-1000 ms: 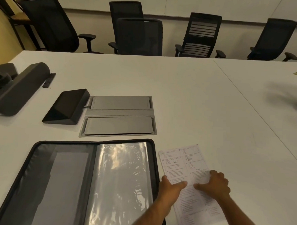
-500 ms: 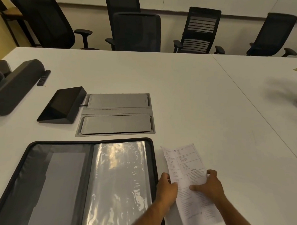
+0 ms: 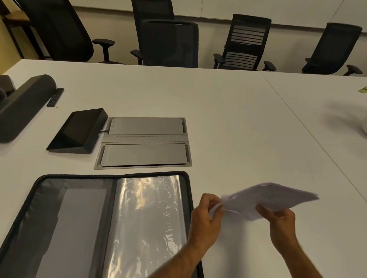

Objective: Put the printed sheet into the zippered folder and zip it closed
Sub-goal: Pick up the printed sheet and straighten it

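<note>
While the left hand pinches the near left edge of the printed sheet between thumb and curled fingers, the right hand grips its near right edge, fingers clamped from below. A second ago the sheet lay flat on the table under both hands; now it is lifted clear and blurred with motion, hanging just right of the zippered folder. That folder lies open, its clear plastic sleeve facing up, the zip undone. Judging by this, pickup is done; sliding the page into the sleeve and zipping shut remain.
</note>
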Demonstrator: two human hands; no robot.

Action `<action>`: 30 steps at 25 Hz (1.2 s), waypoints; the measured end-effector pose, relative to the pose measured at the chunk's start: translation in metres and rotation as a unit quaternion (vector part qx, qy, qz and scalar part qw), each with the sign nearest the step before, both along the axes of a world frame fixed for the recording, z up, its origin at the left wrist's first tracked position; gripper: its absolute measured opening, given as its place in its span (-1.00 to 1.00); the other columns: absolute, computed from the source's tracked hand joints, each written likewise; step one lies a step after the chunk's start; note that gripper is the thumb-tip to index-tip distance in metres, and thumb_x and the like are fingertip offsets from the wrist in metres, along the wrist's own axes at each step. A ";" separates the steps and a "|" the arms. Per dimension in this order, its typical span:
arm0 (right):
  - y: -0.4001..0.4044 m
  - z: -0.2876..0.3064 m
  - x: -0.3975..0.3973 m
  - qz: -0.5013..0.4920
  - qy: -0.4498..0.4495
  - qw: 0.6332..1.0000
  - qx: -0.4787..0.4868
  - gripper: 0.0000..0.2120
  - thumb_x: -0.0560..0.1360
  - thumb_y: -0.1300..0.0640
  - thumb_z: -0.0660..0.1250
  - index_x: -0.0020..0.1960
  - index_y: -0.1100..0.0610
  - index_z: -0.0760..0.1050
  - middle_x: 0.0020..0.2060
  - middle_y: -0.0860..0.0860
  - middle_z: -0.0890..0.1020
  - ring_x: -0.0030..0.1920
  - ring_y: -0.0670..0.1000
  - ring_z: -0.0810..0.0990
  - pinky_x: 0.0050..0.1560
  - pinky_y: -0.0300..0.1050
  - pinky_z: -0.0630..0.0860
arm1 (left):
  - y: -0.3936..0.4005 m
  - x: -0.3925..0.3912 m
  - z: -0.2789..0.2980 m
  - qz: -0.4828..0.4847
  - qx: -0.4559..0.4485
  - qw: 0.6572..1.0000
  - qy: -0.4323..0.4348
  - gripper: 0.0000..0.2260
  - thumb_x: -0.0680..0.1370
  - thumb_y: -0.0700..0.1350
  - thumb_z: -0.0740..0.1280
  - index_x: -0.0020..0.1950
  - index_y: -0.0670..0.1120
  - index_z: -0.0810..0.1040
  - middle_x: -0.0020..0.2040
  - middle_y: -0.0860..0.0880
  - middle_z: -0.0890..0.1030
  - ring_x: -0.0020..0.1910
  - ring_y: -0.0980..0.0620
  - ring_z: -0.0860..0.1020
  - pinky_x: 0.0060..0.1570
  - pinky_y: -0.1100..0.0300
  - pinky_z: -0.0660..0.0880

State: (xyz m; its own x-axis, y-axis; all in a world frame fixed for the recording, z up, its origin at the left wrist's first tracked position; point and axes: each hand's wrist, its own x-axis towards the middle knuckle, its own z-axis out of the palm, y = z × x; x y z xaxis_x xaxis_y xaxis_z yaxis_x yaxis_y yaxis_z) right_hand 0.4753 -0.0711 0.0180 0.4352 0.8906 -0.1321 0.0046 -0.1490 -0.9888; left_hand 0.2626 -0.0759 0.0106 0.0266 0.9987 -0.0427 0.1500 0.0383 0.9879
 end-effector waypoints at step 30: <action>0.030 0.081 -0.016 0.329 -0.199 0.916 -0.118 -0.93 0.38 0.32 0.48 -0.28 0.26 0.65 -0.31 0.15 0.72 -0.28 0.16 0.70 -0.29 0.01 0.63 | 0.069 -0.089 0.054 -0.188 0.107 0.910 0.354 -0.81 0.59 0.10 0.26 0.11 0.05 0.53 -0.04 -0.01 0.63 -0.05 0.01 0.55 -0.03 0.03 0.55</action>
State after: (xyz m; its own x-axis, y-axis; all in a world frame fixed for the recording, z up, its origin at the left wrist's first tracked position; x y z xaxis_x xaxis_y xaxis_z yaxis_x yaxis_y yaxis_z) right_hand 0.4591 -0.0412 0.0992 -0.1301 0.9442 -0.3025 0.5228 -0.1940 -0.8301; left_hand 0.1733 -0.0072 0.0646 0.4088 0.9125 0.0124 0.7141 -0.3283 0.6183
